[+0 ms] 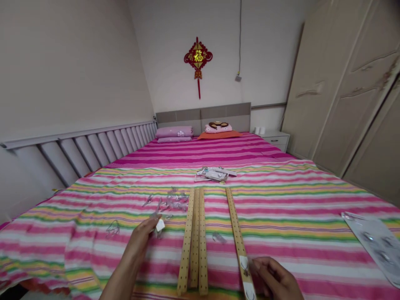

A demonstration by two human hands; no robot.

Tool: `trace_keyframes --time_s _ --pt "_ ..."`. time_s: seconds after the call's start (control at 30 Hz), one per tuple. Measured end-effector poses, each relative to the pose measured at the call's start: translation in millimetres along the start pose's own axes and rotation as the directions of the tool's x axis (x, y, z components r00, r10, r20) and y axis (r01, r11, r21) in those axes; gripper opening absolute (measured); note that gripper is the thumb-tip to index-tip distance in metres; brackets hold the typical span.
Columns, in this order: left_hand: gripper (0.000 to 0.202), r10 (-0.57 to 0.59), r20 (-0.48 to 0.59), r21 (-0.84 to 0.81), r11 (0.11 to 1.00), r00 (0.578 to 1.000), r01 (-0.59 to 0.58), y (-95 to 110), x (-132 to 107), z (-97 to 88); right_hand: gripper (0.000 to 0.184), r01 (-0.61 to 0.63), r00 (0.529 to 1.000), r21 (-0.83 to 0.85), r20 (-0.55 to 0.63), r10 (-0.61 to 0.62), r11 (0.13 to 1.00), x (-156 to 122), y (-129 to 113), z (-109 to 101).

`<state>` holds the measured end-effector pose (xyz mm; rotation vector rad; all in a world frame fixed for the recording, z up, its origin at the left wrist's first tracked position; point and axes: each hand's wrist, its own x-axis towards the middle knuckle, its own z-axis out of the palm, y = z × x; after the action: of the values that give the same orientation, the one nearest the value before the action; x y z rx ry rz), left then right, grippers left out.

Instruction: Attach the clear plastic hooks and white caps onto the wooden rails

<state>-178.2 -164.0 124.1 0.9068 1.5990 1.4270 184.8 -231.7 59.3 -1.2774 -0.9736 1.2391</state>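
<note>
Toward seven o'clock in the view, the left hand (144, 231) pinches a small white piece (160, 226) (its edges blur a little) near scattered clear plastic bits (175, 201). Around five o'clock, the right hand (275, 276) has its fingertips at the near end of a single perforated strip (236, 229), right by the white patches (243, 262) on it; whether they grip anything, I cannot tell. Three more perforated strips (195, 241) lie side by side at six o'clock, between the hands, and a flat pack (375, 246) lies at four o'clock on the striped cover (300, 225).
</note>
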Motion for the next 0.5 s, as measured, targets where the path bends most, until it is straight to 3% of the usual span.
trace_keyframes --time_s 0.07,0.2,0.37,0.5 --pt "0.047 -0.056 0.145 -0.090 0.994 0.988 0.069 11 -23 27.0 0.038 0.009 0.999 0.022 0.045 -0.010 1.000 0 -9 7" --pt "0.038 -0.106 0.395 -0.103 0.982 0.912 0.159 11 -66 80.6 0.040 0.025 0.989 0.016 0.144 -0.027 1.000 1 -26 21" --pt "0.036 -0.069 0.514 -0.017 0.996 0.855 0.091 -12 -109 133.8 0.033 0.141 0.979 0.032 0.144 -0.144 0.989 1 -24 23" --pt "0.033 -0.052 0.623 0.051 0.998 0.781 0.026 -20 -126 160.0 0.030 0.106 0.984 0.054 0.134 -0.113 0.993 1 -10 13"
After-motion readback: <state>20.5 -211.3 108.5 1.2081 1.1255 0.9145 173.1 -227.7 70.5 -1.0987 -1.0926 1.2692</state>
